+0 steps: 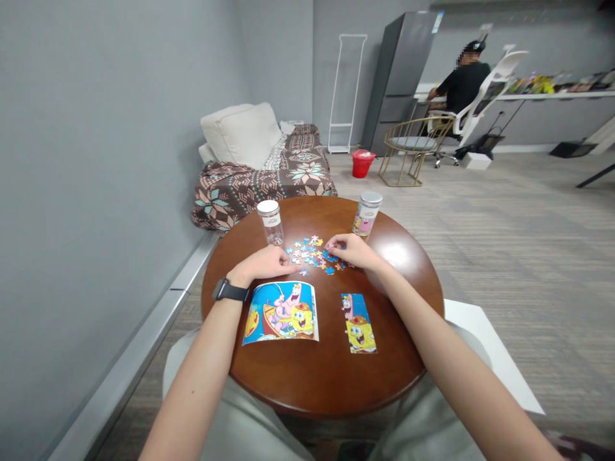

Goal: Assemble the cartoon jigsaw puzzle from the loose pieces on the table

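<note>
Loose jigsaw puzzle pieces (311,254) in blue, yellow and pink lie in a heap on the round wooden table (307,378). At the heap's left edge rests my left hand (269,262), index finger stretched along the tabletop and nothing visible in it. My right hand (354,251) is over the heap's right side, thumb and fingers pinched around a small pinkish puzzle piece (330,246), partly hidden. Nearer me lies a printed cartoon picture sheet (283,312), below my left wrist. To its right is a joined strip of puzzle (359,323) showing a yellow and a pink character.
A clear jar (272,224) with a white lid and a labelled jar (368,214) with a silver lid stand behind the heap. Beyond are a covered sofa (298,169), a red bucket (362,164), a gold-framed chair (413,144) and a seated person (464,86).
</note>
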`<state>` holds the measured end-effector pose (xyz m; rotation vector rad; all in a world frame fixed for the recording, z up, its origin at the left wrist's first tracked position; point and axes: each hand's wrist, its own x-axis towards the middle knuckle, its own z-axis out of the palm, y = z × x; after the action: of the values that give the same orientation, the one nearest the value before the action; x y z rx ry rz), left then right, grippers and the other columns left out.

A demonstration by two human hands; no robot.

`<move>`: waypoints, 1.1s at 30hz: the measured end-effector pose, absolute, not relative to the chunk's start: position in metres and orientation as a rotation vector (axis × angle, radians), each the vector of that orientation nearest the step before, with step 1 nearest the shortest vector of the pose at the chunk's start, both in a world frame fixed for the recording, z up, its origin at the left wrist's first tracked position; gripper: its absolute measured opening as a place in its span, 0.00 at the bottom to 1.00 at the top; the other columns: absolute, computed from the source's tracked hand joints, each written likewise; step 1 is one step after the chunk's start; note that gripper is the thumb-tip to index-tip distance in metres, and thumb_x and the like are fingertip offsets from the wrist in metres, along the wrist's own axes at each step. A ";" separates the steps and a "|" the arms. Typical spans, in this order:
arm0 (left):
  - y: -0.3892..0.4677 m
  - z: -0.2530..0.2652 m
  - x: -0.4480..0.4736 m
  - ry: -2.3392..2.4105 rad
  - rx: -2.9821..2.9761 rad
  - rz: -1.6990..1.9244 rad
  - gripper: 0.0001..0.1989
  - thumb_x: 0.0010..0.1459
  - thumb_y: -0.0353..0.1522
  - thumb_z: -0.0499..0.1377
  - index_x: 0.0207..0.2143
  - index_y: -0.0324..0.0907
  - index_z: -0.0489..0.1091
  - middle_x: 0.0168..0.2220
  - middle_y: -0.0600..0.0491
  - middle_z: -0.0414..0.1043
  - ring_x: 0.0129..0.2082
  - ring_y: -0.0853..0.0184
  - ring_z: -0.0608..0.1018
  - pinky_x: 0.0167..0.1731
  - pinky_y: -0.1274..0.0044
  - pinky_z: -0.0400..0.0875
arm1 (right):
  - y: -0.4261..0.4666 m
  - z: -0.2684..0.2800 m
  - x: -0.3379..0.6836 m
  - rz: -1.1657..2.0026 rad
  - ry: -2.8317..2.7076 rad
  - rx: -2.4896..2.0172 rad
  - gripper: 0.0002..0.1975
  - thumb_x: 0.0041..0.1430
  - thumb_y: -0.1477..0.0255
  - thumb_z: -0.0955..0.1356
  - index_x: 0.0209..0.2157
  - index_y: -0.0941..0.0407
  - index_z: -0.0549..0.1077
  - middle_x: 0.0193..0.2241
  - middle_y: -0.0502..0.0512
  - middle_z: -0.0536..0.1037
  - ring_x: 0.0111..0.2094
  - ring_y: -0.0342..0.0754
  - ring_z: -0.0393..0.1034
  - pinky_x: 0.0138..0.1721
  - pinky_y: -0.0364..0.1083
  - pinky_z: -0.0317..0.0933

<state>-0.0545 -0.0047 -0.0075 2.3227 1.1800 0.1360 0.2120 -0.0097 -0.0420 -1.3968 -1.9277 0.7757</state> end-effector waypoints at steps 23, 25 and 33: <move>-0.006 -0.004 -0.053 1.142 2.342 0.131 0.29 0.52 0.54 0.57 0.14 0.41 0.56 0.16 0.59 0.51 0.19 0.74 0.52 0.24 0.74 0.43 | -0.025 -0.021 0.207 1.339 -1.754 -1.149 0.11 0.50 0.69 0.72 0.36 0.60 0.77 0.30 0.55 0.82 0.31 0.46 0.76 0.34 0.43 0.68; -0.007 -0.003 -0.053 1.156 2.350 0.122 0.29 0.53 0.54 0.56 0.14 0.41 0.57 0.16 0.59 0.51 0.19 0.74 0.53 0.24 0.74 0.44 | -0.024 -0.022 0.207 1.301 -1.789 -1.125 0.11 0.51 0.68 0.72 0.35 0.60 0.77 0.31 0.55 0.82 0.32 0.46 0.75 0.36 0.44 0.67; -0.007 -0.004 -0.054 1.140 2.349 0.155 0.30 0.54 0.55 0.55 0.15 0.41 0.55 0.16 0.59 0.51 0.19 0.74 0.52 0.23 0.74 0.44 | -0.018 -0.035 0.211 0.886 -2.104 -1.180 0.08 0.56 0.71 0.69 0.34 0.59 0.80 0.33 0.55 0.79 0.34 0.46 0.73 0.41 0.45 0.66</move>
<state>-0.0537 -0.0073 -0.0044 2.3492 1.1400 0.1548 0.2108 -0.0177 -0.0352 -1.1797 -2.1039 0.8856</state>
